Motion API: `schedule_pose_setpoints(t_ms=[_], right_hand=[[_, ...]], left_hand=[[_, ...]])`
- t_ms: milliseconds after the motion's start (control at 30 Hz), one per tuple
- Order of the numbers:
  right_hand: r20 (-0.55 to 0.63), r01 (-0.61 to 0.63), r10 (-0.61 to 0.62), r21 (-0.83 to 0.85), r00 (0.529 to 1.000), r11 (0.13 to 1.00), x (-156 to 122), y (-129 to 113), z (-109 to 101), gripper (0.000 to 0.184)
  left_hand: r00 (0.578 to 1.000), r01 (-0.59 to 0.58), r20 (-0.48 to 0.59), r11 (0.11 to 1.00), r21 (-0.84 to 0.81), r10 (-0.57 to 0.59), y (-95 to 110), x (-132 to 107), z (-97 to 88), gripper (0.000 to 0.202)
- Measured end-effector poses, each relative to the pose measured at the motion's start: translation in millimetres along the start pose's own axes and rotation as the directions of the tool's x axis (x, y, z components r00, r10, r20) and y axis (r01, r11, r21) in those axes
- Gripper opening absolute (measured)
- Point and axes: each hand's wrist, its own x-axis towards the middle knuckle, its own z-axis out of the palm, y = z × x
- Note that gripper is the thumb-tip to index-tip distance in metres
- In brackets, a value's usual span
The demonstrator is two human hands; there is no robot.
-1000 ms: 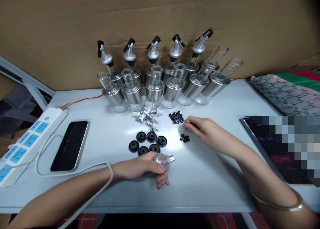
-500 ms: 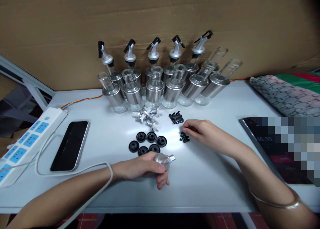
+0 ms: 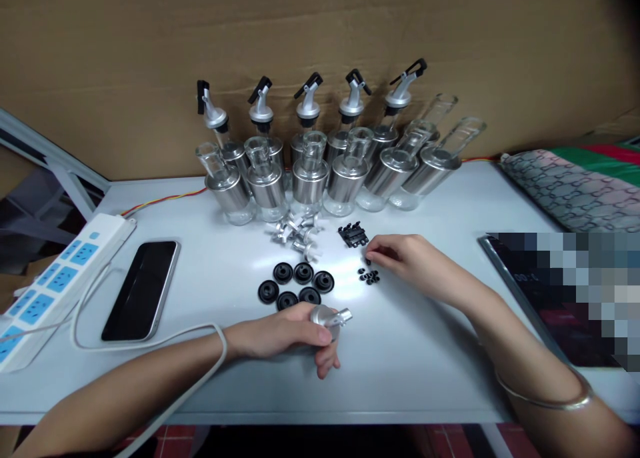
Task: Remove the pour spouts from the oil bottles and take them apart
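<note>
My left hand [image 3: 285, 335] rests on the white table [image 3: 425, 351] near the front edge, fingers wrapped round a silver pourer spout [image 3: 330, 318] that points right. My right hand [image 3: 410, 261] hovers over a little heap of tiny black rings [image 3: 369, 276], thumb and forefinger pinched on one small black piece. Several black round gaskets [image 3: 296, 283] lie just beyond my left hand. A pile of silver spouts [image 3: 299, 233] and a clump of black clips [image 3: 353, 235] sit further back.
Glass bottles with steel collars [image 3: 310, 178] stand in rows against the cardboard wall, the back ones fitted with pourers. A phone [image 3: 141, 288] and a power strip [image 3: 55, 285] lie left, its cable over my left wrist. A tablet [image 3: 560, 298] and patterned cloth [image 3: 575, 185] lie right.
My right hand dipped down to the heap of black rings and has lifted slightly with its fingertips pinched. My left hand has stayed put with the spout.
</note>
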Motion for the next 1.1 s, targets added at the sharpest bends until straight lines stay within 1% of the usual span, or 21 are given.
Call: schedule_pose_setpoints(t_ms=[67,167,300,433,533,600,700,767,933,1100], right_hand=[[-0.029,-0.015,0.014,-0.026,0.999,1.000,0,2,1,0.024],[-0.040,-0.037,0.035,-0.054,0.999,0.998,0,3,2,0.018],[-0.062,-0.043,0.039,-0.051,0.997,0.998,0,2,0,0.017],[0.023,0.004,-0.005,0.035,1.000,0.999,-1,-3,-5,0.015],[0.049,0.052,-0.054,0.039,0.997,0.998,-1,-3,-4,0.016],[0.027,0.070,-0.070,0.005,0.997,0.998,-1,0,-1,0.017],[-0.061,0.075,-0.079,-0.056,0.995,0.996,0,6,1,0.020],[-0.096,0.064,-0.073,-0.093,0.993,0.994,1,9,2,0.019],[-0.102,0.026,-0.040,-0.129,0.994,0.991,1,8,1,0.009],[-0.116,0.018,-0.033,-0.128,0.993,0.992,-2,0,-4,0.014]], left_hand=[[1.000,-0.006,0.002,1.000,-0.002,0.006,0,0,-0.3,0.045],[1.000,-0.009,0.003,1.000,-0.004,0.009,0,0,-0.3,0.045],[1.000,-0.008,-0.001,1.000,-0.006,0.008,0,1,0.3,0.045],[1.000,-0.005,-0.004,1.000,-0.011,0.005,0,0,1.0,0.044],[1.000,-0.005,-0.006,1.000,-0.016,0.005,1,0,0.9,0.045],[1.000,-0.007,-0.003,1.000,-0.010,0.007,1,0,0.5,0.045],[1.000,-0.004,0.001,1.000,-0.006,0.004,0,0,0.1,0.046],[1.000,-0.001,-0.004,1.000,-0.009,0.001,0,0,0.3,0.046],[1.000,-0.002,-0.003,1.000,-0.009,0.002,1,1,0.9,0.046],[1.000,-0.008,0.007,1.000,-0.002,0.008,1,1,0.4,0.046]])
